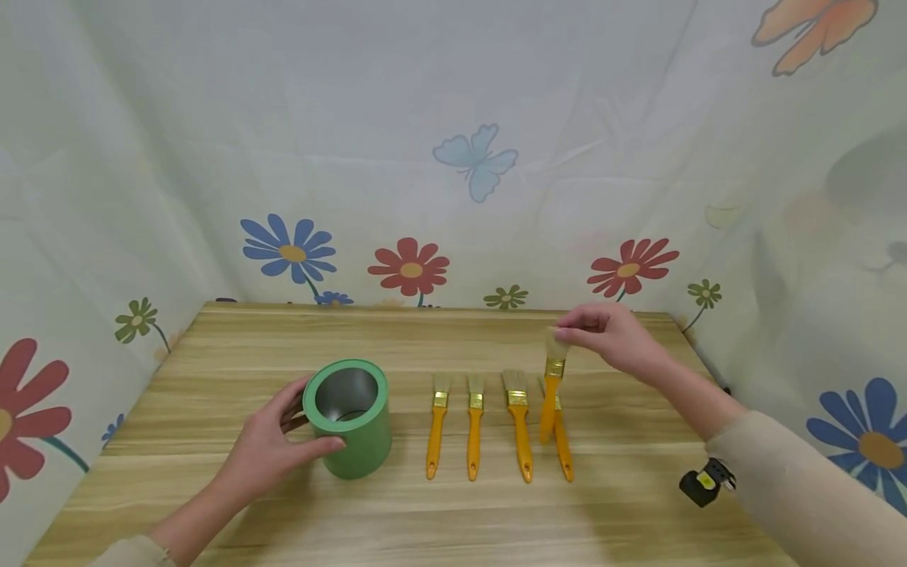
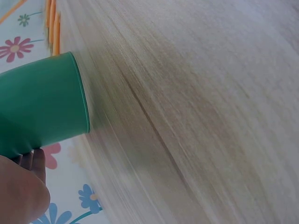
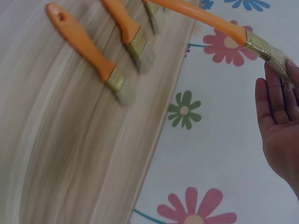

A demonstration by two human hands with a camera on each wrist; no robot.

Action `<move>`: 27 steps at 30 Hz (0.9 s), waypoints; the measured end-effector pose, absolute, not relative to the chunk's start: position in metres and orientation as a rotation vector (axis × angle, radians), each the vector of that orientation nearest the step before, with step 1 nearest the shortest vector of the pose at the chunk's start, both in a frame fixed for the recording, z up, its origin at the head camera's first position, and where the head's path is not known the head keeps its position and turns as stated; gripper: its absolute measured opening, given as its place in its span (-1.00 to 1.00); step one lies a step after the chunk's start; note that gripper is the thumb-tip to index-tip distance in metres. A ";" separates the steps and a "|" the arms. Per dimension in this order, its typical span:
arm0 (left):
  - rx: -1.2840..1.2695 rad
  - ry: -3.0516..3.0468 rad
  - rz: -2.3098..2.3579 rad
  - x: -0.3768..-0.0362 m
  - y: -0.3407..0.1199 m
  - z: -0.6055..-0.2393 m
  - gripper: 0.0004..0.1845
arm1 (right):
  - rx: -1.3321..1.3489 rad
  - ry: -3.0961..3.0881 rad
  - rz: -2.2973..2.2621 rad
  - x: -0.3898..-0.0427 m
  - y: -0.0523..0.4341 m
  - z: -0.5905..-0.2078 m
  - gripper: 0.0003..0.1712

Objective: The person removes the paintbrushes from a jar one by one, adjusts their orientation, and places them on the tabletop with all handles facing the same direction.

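My left hand (image 1: 268, 442) holds a green can (image 1: 360, 450) from its left side, thumb across the front and fingers behind. The can stands upright with its open top showing a bare metal inside; its green wall (image 2: 42, 100) fills the left of the left wrist view. Held up by its bristles, a paintbrush (image 1: 550, 390) with an orange handle hangs handle-down from my right hand (image 1: 615, 340). In the right wrist view, the fingertips (image 3: 273, 74) meet the pale bristles below the brass-coloured ferrule. Behind the held brush lies another paintbrush (image 1: 563, 449), partly covered by it.
More orange-handled paintbrushes lie in a row between the hands: a narrow one (image 1: 435, 433), a second narrow one (image 1: 474, 433) and a wider one (image 1: 522, 437). They rest on a wood-grain table (image 1: 397, 528). A flower-printed cloth (image 1: 340, 189) hangs behind the table and along both sides.
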State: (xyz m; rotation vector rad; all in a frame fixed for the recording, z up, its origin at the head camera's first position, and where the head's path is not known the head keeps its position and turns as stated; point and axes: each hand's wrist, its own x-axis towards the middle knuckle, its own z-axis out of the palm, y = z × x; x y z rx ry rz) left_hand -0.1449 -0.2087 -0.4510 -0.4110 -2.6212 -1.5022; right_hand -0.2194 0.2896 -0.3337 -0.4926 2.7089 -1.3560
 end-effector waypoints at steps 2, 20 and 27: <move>-0.410 -2.622 -1.504 -0.145 -0.208 -0.451 0.00 | -0.487 2.714 -1.332 -0.218 0.297 -0.336 -0.74; -0.402 -2.635 -1.496 -0.144 -0.208 -0.448 0.00 | -0.457 2.734 -1.158 -0.220 0.342 -0.370 -0.73; -0.404 -2.636 -1.495 -0.144 -0.207 -0.449 0.00 | -0.459 2.782 -1.120 -0.224 0.349 -0.387 -0.80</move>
